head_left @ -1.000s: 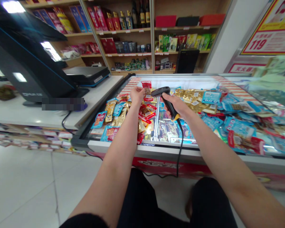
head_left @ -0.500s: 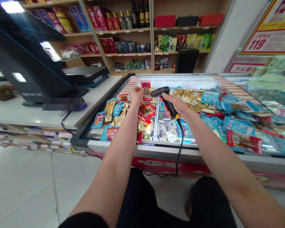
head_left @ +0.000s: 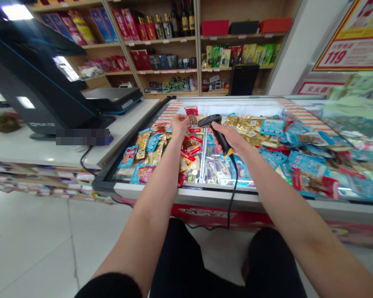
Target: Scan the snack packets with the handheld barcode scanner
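White-rimmed shop chest freezer [head_left: 186, 191]: left hand [head_left: 179, 126] pinches a red-and-clear plastic snack packet [head_left: 192, 120] upright; right hand [head_left: 230, 140] wraps a black corded barcode scanner [head_left: 209, 121] (its head turned toward the packet, as if for reading).

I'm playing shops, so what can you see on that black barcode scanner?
The handheld barcode scanner looks like black plastic, shaped like a pistol, with a wide head and a long grip ending in a yellow collar. A black cable hangs from that collar down past the chest freezer's front edge. The right hand wraps the grip, holding it up.
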Motion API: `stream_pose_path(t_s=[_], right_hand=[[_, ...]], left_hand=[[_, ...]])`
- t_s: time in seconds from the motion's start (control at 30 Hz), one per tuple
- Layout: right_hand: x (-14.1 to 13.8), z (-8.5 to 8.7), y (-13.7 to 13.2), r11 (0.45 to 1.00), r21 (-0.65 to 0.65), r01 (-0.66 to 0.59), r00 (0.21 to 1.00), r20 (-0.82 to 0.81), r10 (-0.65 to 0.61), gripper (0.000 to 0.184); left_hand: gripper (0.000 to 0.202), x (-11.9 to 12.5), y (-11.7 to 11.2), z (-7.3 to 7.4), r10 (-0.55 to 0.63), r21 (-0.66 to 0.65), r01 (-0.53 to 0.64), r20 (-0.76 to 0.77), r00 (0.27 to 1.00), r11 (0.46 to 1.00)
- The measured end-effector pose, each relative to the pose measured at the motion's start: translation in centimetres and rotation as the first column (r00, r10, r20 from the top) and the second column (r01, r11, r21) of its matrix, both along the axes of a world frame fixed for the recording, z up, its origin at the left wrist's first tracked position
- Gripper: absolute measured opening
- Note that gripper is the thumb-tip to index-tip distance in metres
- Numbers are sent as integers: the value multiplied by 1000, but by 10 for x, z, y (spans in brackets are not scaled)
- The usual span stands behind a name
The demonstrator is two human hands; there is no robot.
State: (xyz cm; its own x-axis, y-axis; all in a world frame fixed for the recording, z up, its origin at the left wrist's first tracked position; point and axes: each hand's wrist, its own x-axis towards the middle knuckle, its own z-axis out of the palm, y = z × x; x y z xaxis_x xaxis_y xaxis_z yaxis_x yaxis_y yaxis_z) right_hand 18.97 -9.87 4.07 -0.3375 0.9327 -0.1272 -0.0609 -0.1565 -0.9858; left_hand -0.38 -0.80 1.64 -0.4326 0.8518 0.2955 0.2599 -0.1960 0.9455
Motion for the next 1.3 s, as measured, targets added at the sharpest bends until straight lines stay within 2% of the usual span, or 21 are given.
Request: stream_pose_path(t_s=[0.17,0.37,0.5,0.6,0.67,0.73,0.8,0.87,0.93,1.0,1.07,1.13,1.3], right_hand=[[16,1,-1,995,-12,96,995,14,-96,36],[58,7,-9,975,0,223,974,-23,-223,35],[93,16,-15,949,11,316,947,-62,-315,39],[117,24,-21,919,43,392,918,-73,-389,40],[132,28,-27,897,54,439,897,-86,-434,40],[144,31,-32,876,64,477,877,-100,-470,40],[153,31,-36,863,78,498,865,-114,-489,40],[159,30,-39,861,89,501,863,-123,-490,40],[162,28,-40,862,81,501,863,-121,-490,39],[161,26,-40,862,58,503,862,-111,-495,38],[159,25,-38,860,34,508,858,-102,-503,37],[156,22,-35,863,16,504,860,-102,-500,36],[154,11,-24,875,-6,484,867,-130,-480,38]], left_hand=[[6,22,-13,5,-109,-88,125,166,980,988],[13,60,-17,8,-288,-138,319,208,935,938],[18,98,-19,14,-399,-139,448,280,873,883],[15,136,-20,22,-460,-92,524,367,808,847],[12,161,-21,24,-504,-73,562,359,786,824],[15,181,-23,22,-527,-101,554,208,824,827],[25,192,-30,16,-506,-135,491,-106,856,860],[34,194,-41,8,-417,-153,391,-439,796,907],[48,189,-54,2,-330,-213,253,-638,695,944],[71,182,-67,-3,-322,-337,99,-709,627,936],[91,177,-76,-8,-372,-442,25,-720,585,896],[100,177,-82,-13,-419,-480,34,-727,543,877],[102,193,-84,-17,-444,-453,92,-778,445,887]])
